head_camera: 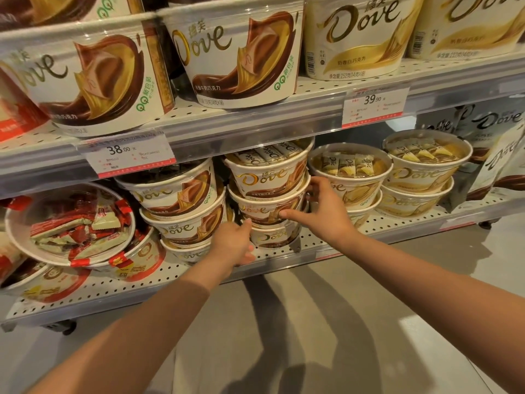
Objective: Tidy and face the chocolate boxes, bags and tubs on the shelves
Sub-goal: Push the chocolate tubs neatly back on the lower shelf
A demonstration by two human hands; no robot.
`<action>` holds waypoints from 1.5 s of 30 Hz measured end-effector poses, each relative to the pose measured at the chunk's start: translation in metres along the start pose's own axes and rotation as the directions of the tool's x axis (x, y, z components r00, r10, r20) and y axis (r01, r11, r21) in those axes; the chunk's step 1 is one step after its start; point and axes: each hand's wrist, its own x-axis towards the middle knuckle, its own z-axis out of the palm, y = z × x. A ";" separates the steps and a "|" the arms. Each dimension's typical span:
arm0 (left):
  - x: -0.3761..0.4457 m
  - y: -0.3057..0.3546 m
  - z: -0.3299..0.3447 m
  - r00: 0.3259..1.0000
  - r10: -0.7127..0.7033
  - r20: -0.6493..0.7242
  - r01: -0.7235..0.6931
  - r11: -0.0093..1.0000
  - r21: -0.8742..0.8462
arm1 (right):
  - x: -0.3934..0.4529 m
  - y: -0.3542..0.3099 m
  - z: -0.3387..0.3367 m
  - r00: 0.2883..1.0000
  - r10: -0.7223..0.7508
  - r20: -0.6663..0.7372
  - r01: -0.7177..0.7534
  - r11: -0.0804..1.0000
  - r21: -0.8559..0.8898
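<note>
A person is reaching with both bare arms into the lower shelf [199,273] of a shop display, where Dove chocolate tubs are standing in stacks near the front edge. The left hand [233,243] is curling against the left side of the bottom tub [272,237] of the middle stack, thumb up against its rim, while the right hand [324,209] is spreading wide around the stack's right side, thumb lying across the front of the middle tub [264,207] and fingers wrapping toward the back. The top tub [267,177] of that stack is sitting slightly tilted under the edge of the upper shelf [255,123]. Just to the left, a second stack of brown-label tubs [181,211] is leaning a little, and toward the shelf's left end a red-trimmed tub [71,223] of red and pale wrapped sweets is lying tipped with its clear lid facing outward. To the right, two stacks of cream-label tubs [420,180] are standing side by side, with dark Dove bags [494,143] at the right end. Larger Dove tubs [238,55] are lining the upper shelf above price tags [127,155] reading 38.00 and 39.90.
</note>
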 end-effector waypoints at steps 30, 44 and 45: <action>-0.003 0.052 0.000 0.827 0.430 -0.363 -0.325 0.892 0.315 | 0.032 -0.035 -0.019 0.973 0.073 0.218 -0.088 0.994 0.058; -0.002 0.047 0.001 0.855 0.422 -0.302 -0.352 0.899 0.260 | 0.027 -0.032 -0.019 0.989 0.039 0.146 -0.050 0.996 0.072; -0.002 0.046 0.000 0.854 0.422 -0.303 -0.353 0.900 0.257 | 0.027 -0.033 -0.019 0.989 0.040 0.142 -0.050 0.997 0.067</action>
